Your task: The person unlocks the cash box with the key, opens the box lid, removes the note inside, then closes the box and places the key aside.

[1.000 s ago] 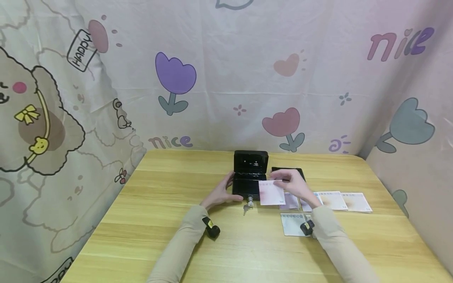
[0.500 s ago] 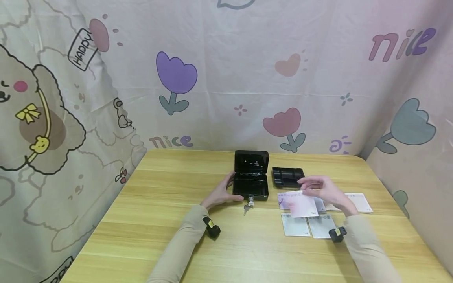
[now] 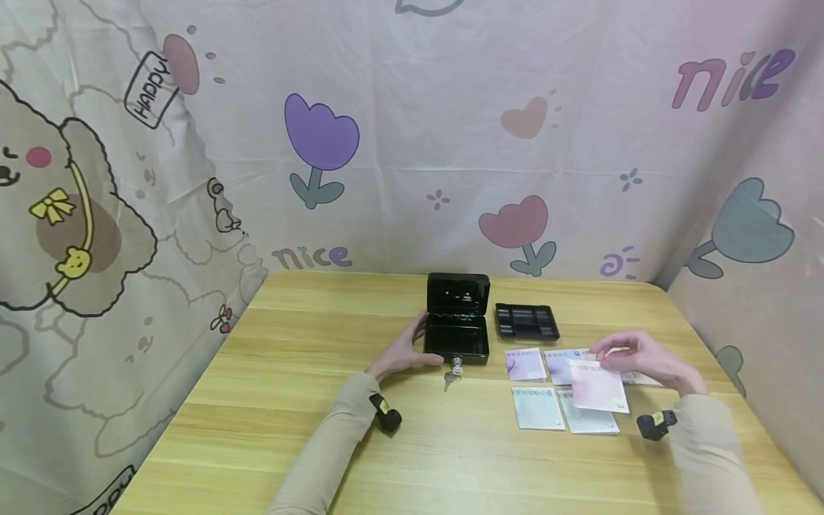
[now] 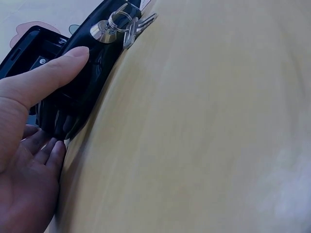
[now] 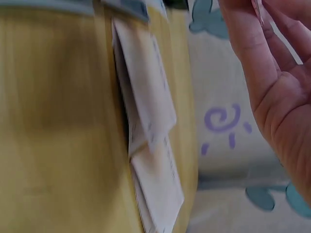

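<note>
My left hand (image 3: 402, 350) holds the left front corner of a black cash box (image 3: 458, 293), whose lid stands up. In the left wrist view the thumb lies over the box's front beside the lock (image 4: 102, 31), while the other fingers touch its side near the table. A ring of keys (image 4: 131, 29) hangs from that lock. Over on the right, my right hand (image 3: 646, 357) pinches the top edge of a pink printed paper note (image 3: 599, 388), held above the laid-out notes. Only a sliver of that note (image 5: 257, 10) shows in the right wrist view.
Behind the notes lies a black compartment tray (image 3: 518, 336). A purple note (image 3: 524, 366) and a bluish note (image 3: 558, 368) lie in the back row, with orange notes (image 5: 146, 77) farther right. In front lie pale green notes (image 3: 538, 410). A printed curtain (image 3: 386, 200) hangs behind the table.
My right hand has carried the pink note rightward from beside the box, over the other notes. The tray and purple note have come into fuller view. My left hand stays on the box.
</note>
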{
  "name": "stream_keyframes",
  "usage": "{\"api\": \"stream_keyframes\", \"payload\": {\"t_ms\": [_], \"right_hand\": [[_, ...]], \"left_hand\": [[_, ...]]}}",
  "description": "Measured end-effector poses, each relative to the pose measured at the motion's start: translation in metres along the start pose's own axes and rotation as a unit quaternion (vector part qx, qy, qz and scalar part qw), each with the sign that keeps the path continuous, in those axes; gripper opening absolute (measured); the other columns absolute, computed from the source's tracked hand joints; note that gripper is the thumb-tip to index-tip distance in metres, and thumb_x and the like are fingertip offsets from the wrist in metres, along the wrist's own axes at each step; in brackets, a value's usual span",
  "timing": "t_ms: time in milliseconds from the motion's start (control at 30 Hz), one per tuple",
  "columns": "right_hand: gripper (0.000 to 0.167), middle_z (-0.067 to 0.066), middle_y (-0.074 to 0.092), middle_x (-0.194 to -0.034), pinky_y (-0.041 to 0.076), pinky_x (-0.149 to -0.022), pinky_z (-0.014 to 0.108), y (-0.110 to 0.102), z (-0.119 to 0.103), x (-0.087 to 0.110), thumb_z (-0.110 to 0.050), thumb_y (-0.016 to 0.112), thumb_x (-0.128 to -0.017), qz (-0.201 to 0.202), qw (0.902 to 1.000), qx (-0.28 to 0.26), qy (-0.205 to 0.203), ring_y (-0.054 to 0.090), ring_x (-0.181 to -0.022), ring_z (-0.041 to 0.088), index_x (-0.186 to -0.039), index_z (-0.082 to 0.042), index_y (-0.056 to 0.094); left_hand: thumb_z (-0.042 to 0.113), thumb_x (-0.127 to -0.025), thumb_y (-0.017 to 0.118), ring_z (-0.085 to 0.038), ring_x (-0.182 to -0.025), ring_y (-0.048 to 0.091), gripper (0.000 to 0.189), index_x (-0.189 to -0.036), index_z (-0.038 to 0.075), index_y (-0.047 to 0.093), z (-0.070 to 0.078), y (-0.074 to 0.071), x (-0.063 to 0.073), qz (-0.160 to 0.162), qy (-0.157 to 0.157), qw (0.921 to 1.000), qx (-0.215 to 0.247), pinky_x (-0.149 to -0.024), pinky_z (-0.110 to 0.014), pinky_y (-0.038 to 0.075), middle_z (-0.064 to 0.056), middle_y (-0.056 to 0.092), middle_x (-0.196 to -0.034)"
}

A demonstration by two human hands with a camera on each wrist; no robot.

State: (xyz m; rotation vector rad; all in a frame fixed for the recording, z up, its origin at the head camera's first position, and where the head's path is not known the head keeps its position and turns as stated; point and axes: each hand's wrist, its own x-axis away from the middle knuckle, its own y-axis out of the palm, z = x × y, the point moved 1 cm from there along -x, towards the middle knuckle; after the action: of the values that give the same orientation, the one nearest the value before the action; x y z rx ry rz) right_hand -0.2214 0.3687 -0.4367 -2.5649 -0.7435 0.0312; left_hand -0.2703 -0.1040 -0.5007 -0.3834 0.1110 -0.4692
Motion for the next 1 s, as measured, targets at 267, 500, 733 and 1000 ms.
{"api": "stream_keyframes", "payload": {"t_ms": [267, 500, 733, 1000], "right_hand": [[0.023, -0.015, 0.071, -0.107, 0.056, -0.076, 0.018, -0.015, 0.015, 0.019, -0.004, 0.059, -0.097, -0.014, 0.9997, 0.006, 0.019, 0.062, -0.09, -0.003, -0.112, 0.012, 0.066], [0.019, -0.021, 0.068, -0.106, 0.056, -0.076, 0.017, -0.021, 0.029, 0.03, -0.002, 0.059, -0.096, -0.008, 0.9994, 0.012, 0.031, 0.06, -0.091, -0.005, -0.11, 0.009, 0.068], [0.017, -0.026, 0.068, -0.105, 0.055, -0.074, 0.016, -0.024, 0.036, 0.037, 0.001, 0.059, -0.095, 0.003, 0.9997, 0.014, 0.019, 0.06, -0.091, -0.006, -0.107, 0.006, 0.071], [0.017, -0.022, 0.07, -0.101, 0.053, -0.071, 0.016, -0.024, 0.041, 0.04, 0.001, 0.06, -0.094, -0.005, 0.9995, 0.001, 0.03, 0.06, -0.088, -0.005, -0.106, 0.007, 0.071]], "left_hand": [[0.019, -0.079, 0.086, -0.039, -0.154, 0.024, 0.114, -0.162, 0.005, 0.009, 0.001, -0.001, 0.001, 0.001, -0.003, 1.0, 0.001, -0.129, -0.049, 0.022, -0.018, 0.018, -0.169], [0.021, -0.079, 0.087, -0.038, -0.155, 0.024, 0.115, -0.162, 0.004, 0.009, 0.001, -0.001, 0.001, 0.0, -0.002, 1.0, 0.002, -0.129, -0.049, 0.023, -0.019, 0.018, -0.168], [0.019, -0.08, 0.085, -0.039, -0.154, 0.024, 0.113, -0.162, 0.007, 0.009, 0.001, 0.0, 0.001, 0.003, -0.007, 1.0, -0.002, -0.128, -0.05, 0.023, -0.018, 0.017, -0.169], [0.021, -0.08, 0.086, -0.039, -0.154, 0.025, 0.113, -0.163, 0.008, 0.01, 0.001, 0.001, 0.001, 0.006, -0.011, 0.9999, -0.008, -0.128, -0.05, 0.024, -0.017, 0.017, -0.169]]}}
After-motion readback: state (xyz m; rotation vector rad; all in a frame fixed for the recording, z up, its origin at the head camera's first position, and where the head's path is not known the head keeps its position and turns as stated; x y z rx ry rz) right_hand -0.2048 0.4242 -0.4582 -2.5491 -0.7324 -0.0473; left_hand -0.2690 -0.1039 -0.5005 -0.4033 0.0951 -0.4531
